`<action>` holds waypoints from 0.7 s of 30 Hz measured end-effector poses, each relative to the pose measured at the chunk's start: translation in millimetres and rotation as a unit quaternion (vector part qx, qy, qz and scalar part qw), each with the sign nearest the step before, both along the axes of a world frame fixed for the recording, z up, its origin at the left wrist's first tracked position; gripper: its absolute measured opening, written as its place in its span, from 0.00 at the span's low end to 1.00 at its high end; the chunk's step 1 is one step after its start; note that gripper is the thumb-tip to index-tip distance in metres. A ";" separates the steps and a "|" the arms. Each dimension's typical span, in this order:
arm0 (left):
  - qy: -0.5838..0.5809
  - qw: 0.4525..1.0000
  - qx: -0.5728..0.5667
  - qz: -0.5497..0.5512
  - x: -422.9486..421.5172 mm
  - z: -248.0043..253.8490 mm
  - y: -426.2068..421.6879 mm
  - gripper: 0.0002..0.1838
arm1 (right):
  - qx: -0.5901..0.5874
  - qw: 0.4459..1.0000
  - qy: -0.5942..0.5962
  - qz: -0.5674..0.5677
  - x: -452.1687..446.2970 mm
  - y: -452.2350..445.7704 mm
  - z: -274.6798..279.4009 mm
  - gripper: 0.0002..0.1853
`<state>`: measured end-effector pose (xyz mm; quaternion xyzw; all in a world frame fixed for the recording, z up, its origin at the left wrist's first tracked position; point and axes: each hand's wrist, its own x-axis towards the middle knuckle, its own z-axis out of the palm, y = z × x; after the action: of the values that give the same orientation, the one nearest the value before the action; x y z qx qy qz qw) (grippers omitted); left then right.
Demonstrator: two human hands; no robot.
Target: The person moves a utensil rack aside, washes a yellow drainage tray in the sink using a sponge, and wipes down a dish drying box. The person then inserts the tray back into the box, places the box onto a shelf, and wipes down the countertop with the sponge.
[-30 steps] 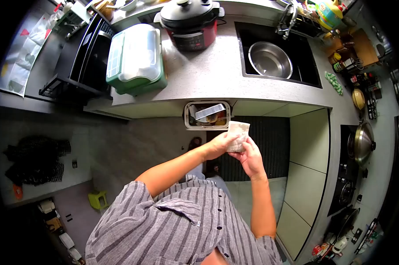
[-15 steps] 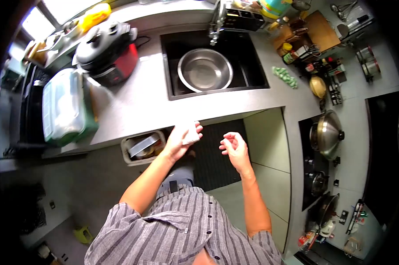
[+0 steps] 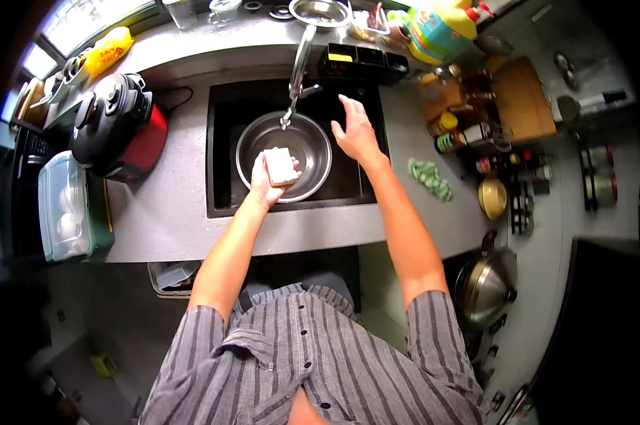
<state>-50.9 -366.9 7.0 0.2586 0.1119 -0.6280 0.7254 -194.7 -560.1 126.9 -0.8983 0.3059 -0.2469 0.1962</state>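
- At a kitchen sink [image 3: 221, 166], a person in a striped shirt [image 3: 263, 368] leans both arms over the counter [image 3: 157, 225]; the left hand [image 3: 262, 187] holds a white block [image 3: 280, 166], palm up, fingers curled about its edges;
- The block sits over the near side of a steel bowl [image 3: 320, 160], which stands in the black basin; the faucet [image 3: 300, 67] arches above, its spout over the bowl;
- The right hand [image 3: 357, 132] reaches forward with nothing in its grasp, fingers extended and close together, thumb spread apart; it hovers over the basin's right side, near the faucet lever [image 3: 311, 91] and apart from it;
- To the right, a crumpled green cloth [image 3: 430, 179] lies on the counter; to the left stands a red-and-black cooker [image 3: 140, 145], beside a clear-lidded box [image 3: 66, 209].
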 end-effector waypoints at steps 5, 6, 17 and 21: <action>0.032 0.997 0.004 0.076 0.6 -5.9 -41.4 0.25 | 0.010 0.995 0.080 0.054 71.7 -74.5 -49.8 0.35; 0.039 0.995 0.004 0.094 2.2 -10.6 -48.5 0.25 | 0.024 0.993 0.089 0.069 74.5 -79.3 -62.2 0.34; 0.031 0.977 0.050 0.207 15.3 -52.1 -89.3 0.26 | 0.104 0.986 0.005 0.127 62.2 -63.7 -69.9 0.30; 0.034 0.969 0.108 0.218 27.6 -77.1 -103.1 0.28 | 0.165 0.981 -0.045 0.091 43.1 -42.1 -73.4 0.30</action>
<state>-23.3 -470.0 -70.0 0.2833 0.2578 -0.4476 0.8080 -151.6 -602.2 53.5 -0.8655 0.2504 -0.2146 0.3770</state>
